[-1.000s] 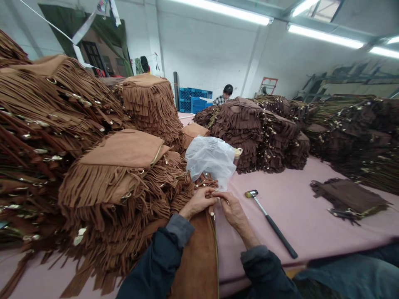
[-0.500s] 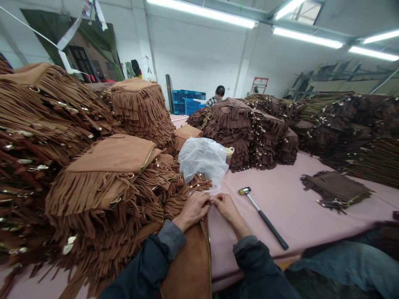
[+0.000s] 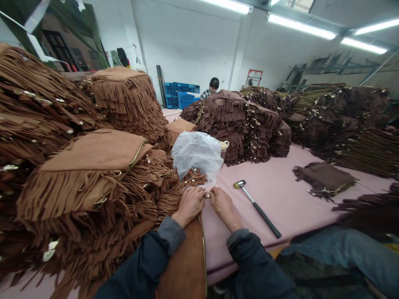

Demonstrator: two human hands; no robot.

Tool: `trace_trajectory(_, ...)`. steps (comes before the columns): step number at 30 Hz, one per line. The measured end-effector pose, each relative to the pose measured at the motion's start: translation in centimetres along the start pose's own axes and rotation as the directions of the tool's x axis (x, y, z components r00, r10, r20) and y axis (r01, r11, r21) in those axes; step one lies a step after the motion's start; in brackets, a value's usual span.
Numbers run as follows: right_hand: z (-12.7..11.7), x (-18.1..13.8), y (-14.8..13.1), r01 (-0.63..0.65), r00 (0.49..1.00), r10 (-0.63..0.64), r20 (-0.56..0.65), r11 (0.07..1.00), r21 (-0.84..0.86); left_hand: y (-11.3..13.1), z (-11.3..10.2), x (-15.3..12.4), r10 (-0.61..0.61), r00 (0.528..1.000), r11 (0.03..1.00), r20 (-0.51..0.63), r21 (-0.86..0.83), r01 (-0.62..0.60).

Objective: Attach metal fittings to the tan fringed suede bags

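A tan suede bag (image 3: 187, 265) with a gold zipper along its edge lies in front of me on the pink table (image 3: 280, 195). My left hand (image 3: 189, 203) and my right hand (image 3: 220, 204) meet at the far end of the zipper, fingers pinched together on something small there that I cannot make out. A clear plastic bag (image 3: 197, 154) stands just beyond my hands. A small hammer (image 3: 256, 207) with a black handle lies to the right of my right hand.
Tall stacks of tan fringed bags (image 3: 81, 178) crowd the left. Dark brown fringed stacks (image 3: 240, 120) fill the middle and right. A single dark brown bag (image 3: 324, 178) lies flat at right. Another person (image 3: 212, 86) sits far back near blue crates (image 3: 181, 96).
The view has swung to the right and dipped. My hands have stayed together at the zipper end, settling lower onto the table.
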State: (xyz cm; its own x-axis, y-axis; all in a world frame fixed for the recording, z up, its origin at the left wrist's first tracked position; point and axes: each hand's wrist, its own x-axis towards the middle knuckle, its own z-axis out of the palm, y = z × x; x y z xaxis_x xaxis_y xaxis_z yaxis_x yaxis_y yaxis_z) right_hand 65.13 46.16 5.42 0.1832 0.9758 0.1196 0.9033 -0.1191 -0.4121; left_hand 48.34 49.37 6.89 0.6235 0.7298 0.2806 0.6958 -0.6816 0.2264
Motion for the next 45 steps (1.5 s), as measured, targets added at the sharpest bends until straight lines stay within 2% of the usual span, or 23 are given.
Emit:
trace_trajectory(2, -1.2, 0.4, 1.7, -0.062, 0.993, 0.056, -0.107, 0.997, -0.054, -0.5, 0.1, 0.3, -0.046, 0.999, 0.999, -0.003, -0.002, 0.046)
trace_trajectory(5, -3.1, 0.7, 5.8, -0.240, 0.941, 0.200, -0.272, 0.963, -0.123, -0.9, 0.2, 0.6, -0.079, 0.997, 0.997, -0.013, -0.010, 0.079)
trace_trajectory(6, -3.5, 0.7, 7.2, -0.310, 0.925, 0.263, -0.273, 0.940, -0.144, -0.9, 0.2, 0.6, -0.081, 0.997, 0.997, -0.013, -0.014, 0.081)
trace_trajectory(8, -4.0, 0.5, 9.7, -0.417, 0.903, 0.382, -0.199, 0.889, -0.188, -0.9, 0.2, 0.5, -0.077, 0.997, 0.997, -0.012, -0.023, 0.076)
trace_trajectory(10, -4.0, 0.1, 11.3, -0.451, 0.893, 0.437, -0.110, 0.865, -0.221, -0.9, 0.1, 0.4, -0.069, 0.997, 0.997, -0.025, -0.033, 0.068)
trace_trajectory(12, -4.1, 0.0, 11.8, -0.440, 0.898, 0.434, -0.079, 0.867, -0.233, -0.8, 0.1, 0.3, -0.062, 0.997, 0.998, -0.046, -0.034, 0.060)
trace_trajectory(16, -4.7, 0.2, 10.4, -0.376, 0.927, 0.365, -0.087, 0.901, -0.216, -0.7, 0.4, 0.3, -0.058, 0.997, 0.998, -0.044, 0.018, 0.059)
trace_trajectory(19, -4.5, -0.3, 7.5, -0.165, 0.984, 0.162, -0.075, 0.986, -0.035, -0.5, 0.5, 0.3, -0.078, 0.997, 0.995, -0.027, 0.059, 0.079)
trace_trajectory(21, -3.6, -1.2, 5.3, -0.017, 0.999, 0.021, -0.044, 0.996, 0.091, -0.3, 0.4, 0.3, -0.072, 0.997, 0.996, -0.015, 0.058, 0.073)
trace_trajectory(24, -1.8, -2.6, 2.4, 0.064, 0.998, -0.066, 0.021, 0.992, 0.106, -0.2, -0.1, 0.2, -0.042, 0.999, 0.999, 0.002, 0.027, 0.042)
trace_trajectory(27, -1.0, -3.5, 1.0, 0.077, 0.997, -0.078, 0.023, 0.997, 0.023, -0.3, -0.3, 0.1, -0.032, 0.999, 0.999, 0.011, 0.007, 0.032)
trace_trajectory(32, -1.4, -3.6, 0.7, 0.101, 0.990, -0.101, -0.102, 0.995, -0.010, -0.7, 0.2, 0.2, -0.047, 0.999, 0.999, 0.013, 0.017, 0.047)
trace_trajectory(35, -1.3, -3.7, 0.5, 0.103, 0.994, -0.105, -0.010, 0.990, -0.092, -1.0, 0.7, 0.2, -0.046, 0.999, 0.999, 0.010, 0.029, 0.046)
trace_trajectory(37, -1.2, -3.7, 0.6, 0.073, 0.995, -0.062, 0.072, 0.985, -0.158, -1.1, 1.0, 0.1, -0.053, 0.999, 0.998, -0.001, 0.029, 0.053)
trace_trajectory(39, -1.2, -3.6, 0.8, 0.023, 0.996, -0.005, 0.091, 0.981, -0.193, -1.2, 1.2, 0.0, -0.057, 0.998, 0.998, -0.017, 0.019, 0.058)
trace_trajectory(42, -1.7, -3.2, 1.6, -0.062, 0.996, 0.073, 0.046, 0.974, -0.217, -1.4, 1.3, -0.1, -0.072, 0.996, 0.997, -0.044, -0.042, 0.070)
trace_trajectory(45, -2.4, -2.6, 2.5, -0.157, 0.988, 0.153, -0.032, 0.957, -0.242, -1.8, 1.1, 0.0, -0.149, 0.987, 0.971, -0.057, -0.198, 0.135)
